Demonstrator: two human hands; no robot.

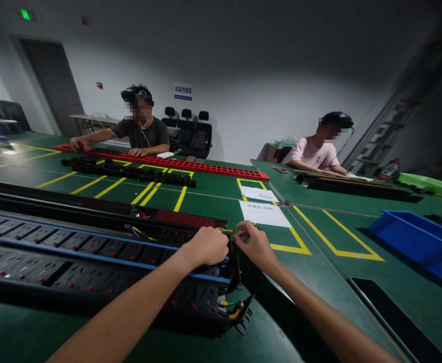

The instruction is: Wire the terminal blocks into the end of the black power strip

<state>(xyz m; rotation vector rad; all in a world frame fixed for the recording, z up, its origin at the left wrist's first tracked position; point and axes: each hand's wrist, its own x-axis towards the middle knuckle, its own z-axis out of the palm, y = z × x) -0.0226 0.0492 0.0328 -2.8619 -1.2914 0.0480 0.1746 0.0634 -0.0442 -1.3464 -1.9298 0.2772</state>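
Long black power strips (111, 247) with rows of sockets and small red lights lie side by side in front of me. My left hand (210, 245) is closed over the right end of one strip; its fingertips are hidden. Just to its right, my right hand (254, 243) pinches near the tip of a thin yellow wire (226, 230) that runs between the two hands. The nearest strip has an open end, where green and yellow wires (231, 304) show beside a tilted black end piece (245, 308).
A blue bin (418, 242) and a dark flat phone-like object (395, 317) are on the right. Paper sheets (265, 214) lie beyond my hands. Farther back is a red slotted rail (206, 167). Two people (145, 133) (315, 151) sit across the green table.
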